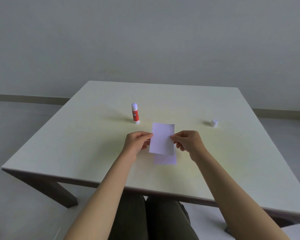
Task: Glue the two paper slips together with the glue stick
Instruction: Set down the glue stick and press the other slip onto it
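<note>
A white paper slip (162, 138) is held up over the middle of the table. My left hand (137, 143) pinches its left edge and my right hand (189, 142) pinches its right edge. A second white slip (165, 160) lies flat on the table under it, only its near end showing. The glue stick (135, 113), red with a white base, stands upright with its white glue tip exposed, just beyond and left of the slips. Its white cap (214, 123) sits apart at the right.
The cream table (93, 149) has dark legs; its near edge runs just above my lap. A grey floor and a plain wall lie beyond the far edge.
</note>
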Tool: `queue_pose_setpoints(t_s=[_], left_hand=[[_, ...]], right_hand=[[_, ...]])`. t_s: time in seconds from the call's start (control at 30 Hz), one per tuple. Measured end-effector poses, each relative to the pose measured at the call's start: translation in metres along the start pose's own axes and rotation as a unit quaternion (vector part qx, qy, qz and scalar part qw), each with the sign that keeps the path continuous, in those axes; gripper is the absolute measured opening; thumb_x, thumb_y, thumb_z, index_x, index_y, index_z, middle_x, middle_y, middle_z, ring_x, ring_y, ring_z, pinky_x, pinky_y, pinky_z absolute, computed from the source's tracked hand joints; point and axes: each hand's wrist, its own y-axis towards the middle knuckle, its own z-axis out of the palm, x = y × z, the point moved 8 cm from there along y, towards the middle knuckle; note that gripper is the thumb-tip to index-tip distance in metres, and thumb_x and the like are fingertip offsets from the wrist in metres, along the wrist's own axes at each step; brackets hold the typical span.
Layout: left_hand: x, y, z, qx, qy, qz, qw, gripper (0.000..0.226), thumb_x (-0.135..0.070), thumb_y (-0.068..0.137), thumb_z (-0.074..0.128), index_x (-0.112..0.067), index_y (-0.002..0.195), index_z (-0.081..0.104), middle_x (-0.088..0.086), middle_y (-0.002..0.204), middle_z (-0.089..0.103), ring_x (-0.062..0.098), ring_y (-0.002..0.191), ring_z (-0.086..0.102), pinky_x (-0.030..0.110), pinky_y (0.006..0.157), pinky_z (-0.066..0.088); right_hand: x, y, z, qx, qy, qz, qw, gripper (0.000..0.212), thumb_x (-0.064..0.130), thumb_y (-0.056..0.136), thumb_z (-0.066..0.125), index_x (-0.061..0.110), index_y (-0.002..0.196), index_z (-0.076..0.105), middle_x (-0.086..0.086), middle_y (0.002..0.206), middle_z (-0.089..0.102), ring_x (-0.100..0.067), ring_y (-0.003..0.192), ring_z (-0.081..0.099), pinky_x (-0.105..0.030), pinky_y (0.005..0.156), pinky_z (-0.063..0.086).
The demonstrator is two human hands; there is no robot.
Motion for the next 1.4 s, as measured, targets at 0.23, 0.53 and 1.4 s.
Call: queue_pose_setpoints(t_s=[0.23,0.53,1.4], left_hand=[[0.007,0.003,0.0,-0.006,0.118,0.001,0.993,0.009,-0.011,0.076,0.071,-0.004,0.071,0.071,0.005,0.069,0.073,0.009,0.056,0.07,0.022,0.055,0.043],[0.008,0.006,0.002,0.002,0.221,0.012,0.975,0.015,-0.015,0.073,0.072,-0.012,0.059,0.071,-0.007,0.051,0.069,0.003,0.051,0.066,0.012,0.045,0.038],[0.001,0.005,0.011,-0.021,0.351,0.1,0.931,0.011,-0.015,0.064,0.076,-0.01,0.059,0.067,-0.006,0.05,0.063,0.023,0.061,0.067,0.036,0.066,0.058]], right_hand=[[-0.016,0.01,-0.005,-0.026,-0.1,0.022,0.994,0.018,0.01,0.073,0.074,0.007,0.058,0.065,-0.001,0.05,0.061,-0.01,0.034,0.043,-0.016,0.037,0.035],[-0.023,0.016,-0.002,-0.015,-0.165,0.023,0.986,0.014,0.01,0.07,0.074,-0.003,0.065,0.069,-0.001,0.047,0.061,-0.007,0.03,0.046,-0.018,0.04,0.041],[-0.012,0.007,0.008,-0.018,-0.278,-0.029,0.96,0.025,-0.001,0.067,0.059,0.01,0.049,0.046,-0.008,0.044,0.056,-0.02,0.042,0.046,-0.021,0.039,0.034]])
